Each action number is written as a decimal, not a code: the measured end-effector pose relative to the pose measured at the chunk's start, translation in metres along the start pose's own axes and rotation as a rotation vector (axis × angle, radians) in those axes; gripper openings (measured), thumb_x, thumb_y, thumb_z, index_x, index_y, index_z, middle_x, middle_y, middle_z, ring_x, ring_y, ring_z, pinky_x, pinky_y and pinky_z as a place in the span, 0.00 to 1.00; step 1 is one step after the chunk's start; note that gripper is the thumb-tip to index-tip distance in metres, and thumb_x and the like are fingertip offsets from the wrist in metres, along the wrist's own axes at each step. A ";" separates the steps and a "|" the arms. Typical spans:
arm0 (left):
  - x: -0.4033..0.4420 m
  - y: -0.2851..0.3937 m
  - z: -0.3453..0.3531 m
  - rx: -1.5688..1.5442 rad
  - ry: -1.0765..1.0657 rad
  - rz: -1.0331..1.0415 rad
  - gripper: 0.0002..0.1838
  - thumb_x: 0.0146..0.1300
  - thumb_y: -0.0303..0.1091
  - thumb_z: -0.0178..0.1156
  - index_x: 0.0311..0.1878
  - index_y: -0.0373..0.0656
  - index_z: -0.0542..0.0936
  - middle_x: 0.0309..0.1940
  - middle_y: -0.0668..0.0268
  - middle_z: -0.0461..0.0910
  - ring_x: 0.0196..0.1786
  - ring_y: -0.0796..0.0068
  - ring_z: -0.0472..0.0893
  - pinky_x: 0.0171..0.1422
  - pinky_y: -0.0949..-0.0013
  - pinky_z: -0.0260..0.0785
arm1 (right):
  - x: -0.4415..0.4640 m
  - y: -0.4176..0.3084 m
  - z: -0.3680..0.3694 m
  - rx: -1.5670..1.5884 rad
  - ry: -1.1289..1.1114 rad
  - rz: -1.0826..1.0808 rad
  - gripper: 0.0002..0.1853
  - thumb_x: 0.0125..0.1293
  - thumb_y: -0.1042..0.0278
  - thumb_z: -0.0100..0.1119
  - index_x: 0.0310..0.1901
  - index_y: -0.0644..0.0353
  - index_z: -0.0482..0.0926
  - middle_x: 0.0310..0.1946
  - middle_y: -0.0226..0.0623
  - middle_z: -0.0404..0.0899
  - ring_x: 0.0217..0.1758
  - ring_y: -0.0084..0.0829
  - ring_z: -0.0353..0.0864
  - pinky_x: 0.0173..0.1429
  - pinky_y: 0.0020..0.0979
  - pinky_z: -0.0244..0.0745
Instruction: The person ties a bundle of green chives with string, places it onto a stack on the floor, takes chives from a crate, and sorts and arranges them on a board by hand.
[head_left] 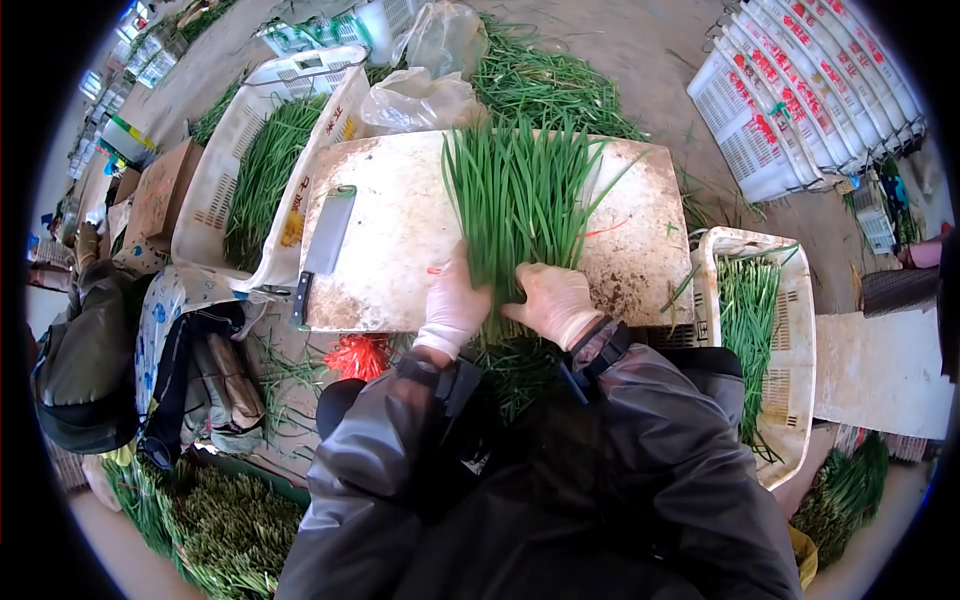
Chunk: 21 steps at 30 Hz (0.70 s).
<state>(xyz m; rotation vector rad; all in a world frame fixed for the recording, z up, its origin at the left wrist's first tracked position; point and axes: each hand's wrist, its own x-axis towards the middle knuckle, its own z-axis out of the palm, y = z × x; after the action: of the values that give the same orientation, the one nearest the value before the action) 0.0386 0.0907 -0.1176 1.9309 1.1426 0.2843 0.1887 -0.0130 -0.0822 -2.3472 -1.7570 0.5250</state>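
Observation:
A thick bunch of green garlic chives (520, 190) lies across a dirt-stained white board (400, 235), its leaf tips spread toward the far edge. My left hand (455, 300), in a thin pale glove, presses along the left side of the bunch. On the other side my right hand (553, 298), gloved too, curls its thumb and fingers around the lower part. The near ends of the chives are partly hidden between my hands. A cleaver (328, 235) with a dark handle rests on the board's left side, apart from both hands.
A white crate (355, 95) of chives stands left of the board, another crate (795, 390) on the right. Loose chives (545, 80) cover the floor beyond. Red ties (357, 357) sit below the board's near edge. Stacked white crates (800, 90) stand far right. A person's legs (190, 370) are at left.

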 end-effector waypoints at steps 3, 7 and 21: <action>0.001 0.001 0.000 0.045 -0.001 0.018 0.45 0.58 0.33 0.69 0.78 0.36 0.61 0.61 0.40 0.80 0.63 0.42 0.82 0.68 0.54 0.74 | 0.001 0.004 0.010 0.040 -0.014 0.067 0.17 0.59 0.52 0.70 0.40 0.58 0.84 0.37 0.43 0.88 0.45 0.50 0.88 0.50 0.47 0.82; -0.003 0.019 -0.009 0.148 -0.017 -0.004 0.46 0.58 0.36 0.71 0.78 0.36 0.62 0.68 0.39 0.74 0.68 0.41 0.78 0.71 0.52 0.72 | 0.005 0.016 0.011 0.212 -0.073 0.085 0.14 0.60 0.55 0.69 0.41 0.56 0.85 0.37 0.44 0.88 0.45 0.50 0.87 0.49 0.48 0.81; -0.005 0.015 0.030 0.508 0.182 0.341 0.57 0.41 0.53 0.82 0.73 0.38 0.66 0.73 0.47 0.63 0.71 0.39 0.68 0.65 0.45 0.74 | -0.043 0.016 0.001 0.275 0.167 -0.372 0.08 0.67 0.62 0.66 0.44 0.53 0.82 0.39 0.36 0.84 0.43 0.44 0.86 0.47 0.42 0.81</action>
<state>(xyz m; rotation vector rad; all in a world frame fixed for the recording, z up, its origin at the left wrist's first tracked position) 0.0621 0.0673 -0.1235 2.6018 1.0648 0.3857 0.1924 -0.0591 -0.0806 -1.7738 -1.8463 0.4598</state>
